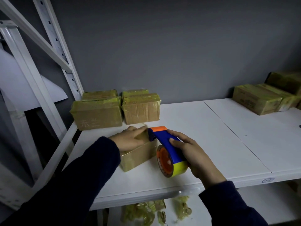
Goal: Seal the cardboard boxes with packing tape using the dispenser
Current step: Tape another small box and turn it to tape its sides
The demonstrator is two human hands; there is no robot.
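- Near the centre of the frame, a little left, we see a small cardboard box (138,158) standing on the white shelf board (203,128). Glossy tape already covers its front face.
- The left hand (130,138) lies flat on the top of this box, fingers stretched out and together, pressing down without curling round anything.
- The right hand (190,152) grips the tape dispenser (164,144), with the fingers wrapped over its blue handle and the thumb on the near side.
- The dispenser's orange-tipped head touches the box's upper right edge, right at the left hand's fingertips. Its yellow tape roll (178,169) hangs lower, just right of the box.
- Behind the box, towards the grey wall, two taped boxes (97,115) sit side by side, with more boxes behind them.
- At the right edge of the frame we find another group of wrapped boxes (257,98), well apart from the hands.
- Below the board, at the bottom centre, lie crumpled tape scraps (146,212).
- White rack uprights (53,46) fill the upper left.
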